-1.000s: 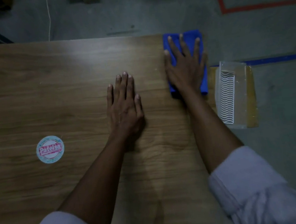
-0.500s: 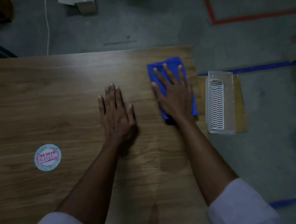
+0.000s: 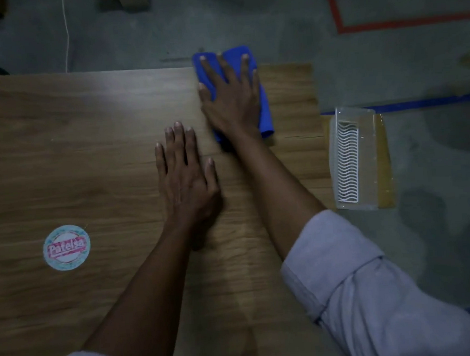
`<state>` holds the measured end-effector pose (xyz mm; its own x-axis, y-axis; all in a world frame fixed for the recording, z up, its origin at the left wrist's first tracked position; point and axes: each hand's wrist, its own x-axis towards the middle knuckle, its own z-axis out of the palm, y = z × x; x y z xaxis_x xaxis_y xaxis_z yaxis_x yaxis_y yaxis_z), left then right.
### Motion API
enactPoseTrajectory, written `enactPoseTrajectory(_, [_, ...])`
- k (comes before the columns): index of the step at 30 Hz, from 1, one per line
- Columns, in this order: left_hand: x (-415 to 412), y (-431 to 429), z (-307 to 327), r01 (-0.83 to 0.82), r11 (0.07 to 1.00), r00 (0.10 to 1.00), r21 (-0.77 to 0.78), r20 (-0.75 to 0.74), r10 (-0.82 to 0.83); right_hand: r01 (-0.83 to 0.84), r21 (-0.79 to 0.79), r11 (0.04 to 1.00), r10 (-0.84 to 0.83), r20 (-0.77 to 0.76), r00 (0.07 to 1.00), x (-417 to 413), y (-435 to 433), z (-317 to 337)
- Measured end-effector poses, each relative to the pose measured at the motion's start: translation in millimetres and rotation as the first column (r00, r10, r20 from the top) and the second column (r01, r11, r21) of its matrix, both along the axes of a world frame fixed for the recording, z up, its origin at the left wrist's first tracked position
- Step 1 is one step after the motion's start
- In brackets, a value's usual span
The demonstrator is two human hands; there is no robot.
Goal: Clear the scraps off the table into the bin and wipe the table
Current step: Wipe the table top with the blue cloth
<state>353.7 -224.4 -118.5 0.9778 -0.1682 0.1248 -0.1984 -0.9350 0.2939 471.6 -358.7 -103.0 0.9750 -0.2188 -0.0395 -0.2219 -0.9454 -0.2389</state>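
The right hand point(image 3: 231, 100) lies flat on a folded blue cloth point(image 3: 263, 106) at the upper middle of the frame. Its fingers are straight and spread; it presses the cloth and grips nothing. The far end of the cloth hangs over the far edge of the brown wooden worktop point(image 3: 86, 132). The left hand point(image 3: 185, 175) rests flat and open on the wood, lower left of it. A clear plastic bin point(image 3: 365, 154) stands on the floor at the right. With a further push the cloth may slide off the edge, because only flat pressure holds it.
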Motion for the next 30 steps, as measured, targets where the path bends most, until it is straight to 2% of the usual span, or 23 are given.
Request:
enactPoseTrajectory(3, [1.6, 1.0, -0.2, 0.014, 1.000, 1.000, -0.017, -0.015, -0.014, -0.145, 0.023, 0.989, 0.144, 0.033, 0.989, -13.5, 30.6, -2.6])
enactPoseTrajectory(6, [1.5, 1.7, -0.1, 0.026, 0.999, 0.999, -0.020, -0.019, -0.026, -0.189, 0.088, 0.978, 0.177, 0.124, 0.976, -50.8, 24.3, -7.7])
enactPoseTrajectory(9, [0.1, 0.9, 0.1, 0.019, 1.000, 1.000, -0.012, -0.008, -0.019, -0.119, 0.053, 0.992, 0.113, 0.097, 0.989, -100.0, -9.6, -9.7])
enactPoseTrajectory(12, [0.2, 0.5, -0.5, 0.017, 1.000, 1.000, -0.007, -0.009, -0.017, 0.031, 0.025, 0.999, -0.032, 0.061, 0.998, -123.8, -46.3, -6.9])
enactPoseTrajectory(18, [0.4, 0.2, -2.0, 0.011, 1.000, 1.000, -0.018, -0.011, -0.011, 0.157, -0.002, 0.988, -0.157, 0.031, 0.987, -63.2, -33.8, -5.7])
enactPoseTrajectory(20, [2.3, 3.8, -2.7, 0.027, 0.997, 0.999, -0.073, -0.022, -0.029, 0.117, 0.004, 0.993, -0.117, 0.029, 0.993, -44.8, -8.6, -5.3])
enactPoseTrajectory(22, [4.1, 8.7, -2.3, 0.061, 0.976, 0.998, -0.208, -0.008, -0.064, -0.001, 0.012, 1.000, 0.001, 0.032, 0.999, -43.7, 17.6, -4.4])
enactPoseTrajectory(25, [3.1, 17.6, -2.7, 0.095, 0.936, 0.996, -0.340, 0.030, -0.090, -0.182, 0.025, 0.983, 0.180, 0.057, 0.982, -79.5, 31.5, -6.5])
enactPoseTrajectory(27, [2.6, 17.8, 0.3, 0.102, 0.935, 0.995, -0.341, 0.014, -0.103, -0.175, 0.031, 0.984, 0.172, 0.087, 0.981, -110.7, 13.2, -8.7])
enactPoseTrajectory(30, [2.0, 14.2, 5.6, 0.079, 0.956, 0.995, -0.284, -0.040, -0.094, -0.053, 0.019, 0.998, 0.052, 0.064, 0.997, -138.2, -23.3, -8.3])
